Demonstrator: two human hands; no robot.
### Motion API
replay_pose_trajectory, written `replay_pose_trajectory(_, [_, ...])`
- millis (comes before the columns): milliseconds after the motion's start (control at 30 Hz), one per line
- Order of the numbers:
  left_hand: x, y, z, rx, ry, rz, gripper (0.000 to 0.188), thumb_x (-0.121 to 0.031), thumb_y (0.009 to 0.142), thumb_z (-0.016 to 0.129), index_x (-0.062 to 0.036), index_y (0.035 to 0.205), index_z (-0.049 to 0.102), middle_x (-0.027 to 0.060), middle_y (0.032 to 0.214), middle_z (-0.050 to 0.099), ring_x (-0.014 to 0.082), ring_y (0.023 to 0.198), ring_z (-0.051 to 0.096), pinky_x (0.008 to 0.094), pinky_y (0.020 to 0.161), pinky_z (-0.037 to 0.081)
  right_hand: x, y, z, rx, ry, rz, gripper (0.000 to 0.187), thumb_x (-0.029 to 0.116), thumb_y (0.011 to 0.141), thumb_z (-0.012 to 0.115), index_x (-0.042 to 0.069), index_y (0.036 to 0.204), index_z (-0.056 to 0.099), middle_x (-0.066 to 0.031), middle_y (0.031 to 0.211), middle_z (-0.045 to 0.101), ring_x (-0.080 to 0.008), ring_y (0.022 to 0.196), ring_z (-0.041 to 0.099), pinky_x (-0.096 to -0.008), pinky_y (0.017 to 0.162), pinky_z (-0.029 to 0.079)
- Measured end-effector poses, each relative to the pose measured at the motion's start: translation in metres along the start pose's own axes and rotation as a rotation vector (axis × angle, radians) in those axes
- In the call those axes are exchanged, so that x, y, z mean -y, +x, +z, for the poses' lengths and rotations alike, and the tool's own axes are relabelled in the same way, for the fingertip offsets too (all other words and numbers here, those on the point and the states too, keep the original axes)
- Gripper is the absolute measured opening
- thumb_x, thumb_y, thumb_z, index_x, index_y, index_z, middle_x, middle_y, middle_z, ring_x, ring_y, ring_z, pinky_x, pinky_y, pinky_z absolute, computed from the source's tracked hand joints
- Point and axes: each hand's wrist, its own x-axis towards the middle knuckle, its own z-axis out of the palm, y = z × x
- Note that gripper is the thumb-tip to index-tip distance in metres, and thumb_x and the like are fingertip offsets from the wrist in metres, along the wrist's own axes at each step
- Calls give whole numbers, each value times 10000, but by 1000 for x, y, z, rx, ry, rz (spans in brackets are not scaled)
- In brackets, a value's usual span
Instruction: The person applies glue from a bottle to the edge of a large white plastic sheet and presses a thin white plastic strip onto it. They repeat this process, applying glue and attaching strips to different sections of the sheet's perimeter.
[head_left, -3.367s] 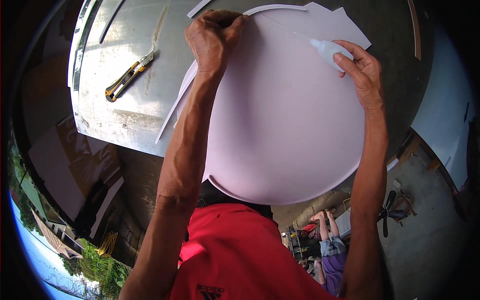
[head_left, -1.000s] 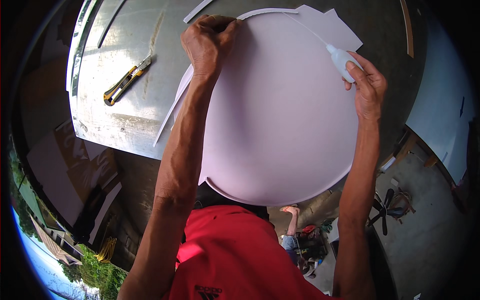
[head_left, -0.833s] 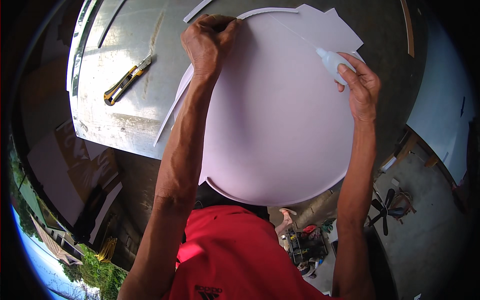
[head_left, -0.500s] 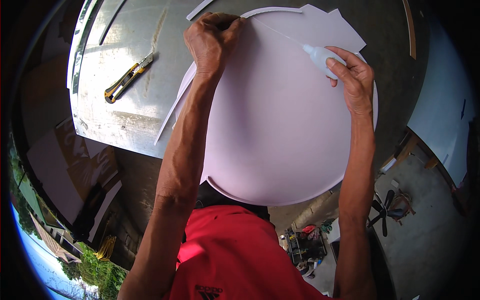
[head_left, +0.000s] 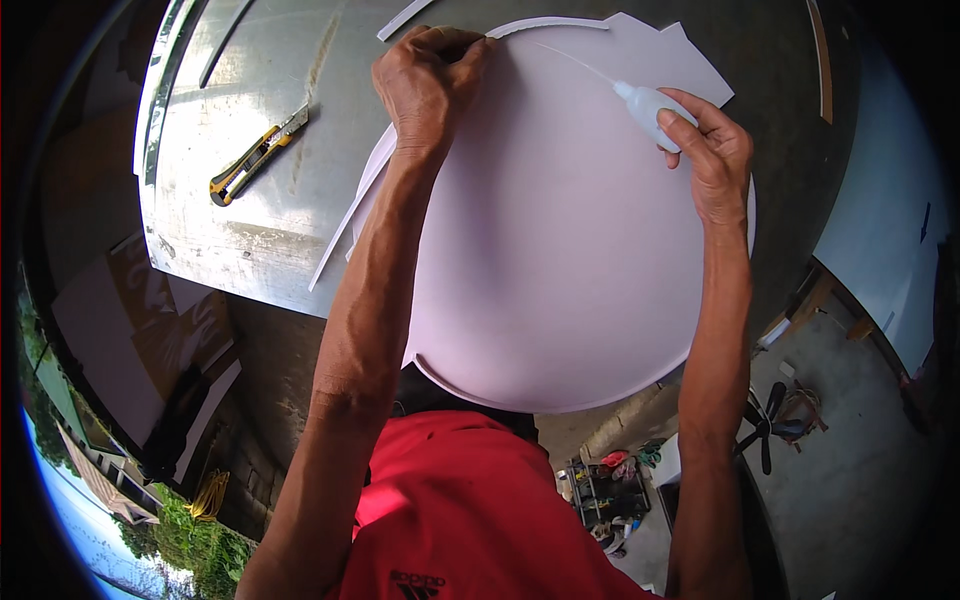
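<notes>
A large white round panel point(head_left: 560, 240) lies in front of me, with a thin white strip point(head_left: 555, 22) standing along its far rim. At the strip's left end, my left hand point(head_left: 428, 85) is closed in a pinch on it; the fingertips are partly hidden. My right hand point(head_left: 708, 150) is wrapped round a small translucent squeeze bottle point(head_left: 652, 112) above the panel's far right part. A long, thin nozzle point(head_left: 575, 60) runs from the bottle toward the left hand, its tip apart from the fingers. Another strip stretch curves along the near rim.
A yellow and black utility knife point(head_left: 258, 155) with its blade out rests on the metal table point(head_left: 230, 245) at the left. White offcuts point(head_left: 690, 65) stick out beyond the panel's far right edge. A black fan point(head_left: 768, 425) and a tool crate point(head_left: 605, 495) stand on the floor.
The nozzle tip has drawn back to the right, away from my left fingertips, as my right hand shifted slightly right with the bottle. My left hand keeps its pinch at the rim.
</notes>
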Motion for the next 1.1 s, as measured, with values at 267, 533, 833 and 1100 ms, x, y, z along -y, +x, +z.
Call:
replay_pose_trajectory(267, [-1, 1, -2, 19, 31, 5, 233, -304, 869, 878, -93, 968, 882, 78, 904, 829, 186, 771, 777, 337, 761, 623, 0, -1, -2, -40, 40, 17, 400, 228, 911, 832, -29, 1214, 787, -96, 851, 755, -88, 665, 627, -237, 561, 484])
replay_pose_trajectory(533, [-2, 2, -2, -2, 13, 11, 187, -247, 830, 877, -96, 940, 880, 59, 865, 824, 186, 753, 776, 322, 771, 609, -4, -9, -13, -81, 127, 24, 403, 205, 924, 824, -67, 1217, 768, -117, 926, 774, -126, 703, 651, -264, 577, 491])
replay_pose_trajectory(833, [-12, 2, -9, 27, 24, -80, 218, -233, 841, 877, -60, 973, 870, 60, 879, 801, 199, 797, 764, 320, 802, 591, -34, -56, -52, -105, 583, 22, 483, 140, 1003, 769, -41, 1426, 620, -157, 1195, 727, -259, 991, 702, -404, 842, 533])
replay_pose_trajectory(1100, [-8, 4, -3, 21, 32, -40, 232, -242, 841, 881, -54, 977, 869, 68, 896, 800, 204, 811, 754, 343, 810, 584, -87, -67, -156, -604, 508, -69, 399, 16, 954, 794, 13, 1319, 633, -135, 1295, 714, -228, 1198, 676, -401, 1127, 488])
